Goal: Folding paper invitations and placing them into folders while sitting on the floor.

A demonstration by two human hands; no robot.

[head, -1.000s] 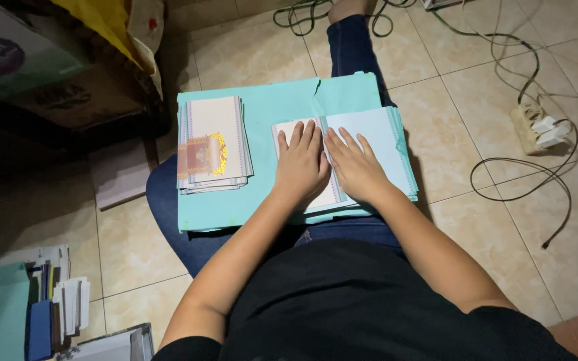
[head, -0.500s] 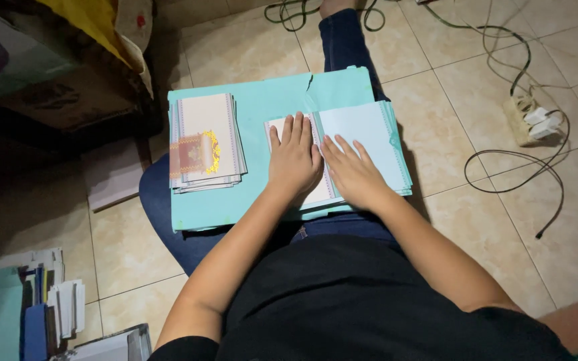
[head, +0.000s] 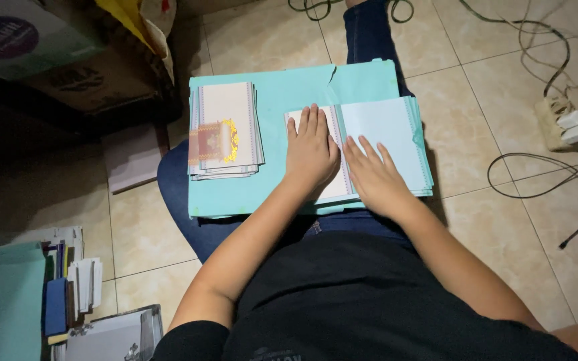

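Teal board (head: 282, 93) rests across your lap and carries everything under your hands. Your left hand (head: 310, 152) lies flat, fingers straight and together, palm down on the white left leaf of the open card stack (head: 382, 134). Your right hand (head: 372, 177) lies just beside it, fingers slightly spread, pressing the pale blue right leaf near the fold. Neither hand grips anything; both rest open on the paper. The stack extends beyond your right fingertips toward the board's far edge. Well to the left of your left hand sits a second pile of cards (head: 225, 130) with a gold emblem. A power strip (head: 566, 124) lies on the tiles, far right of your right hand.
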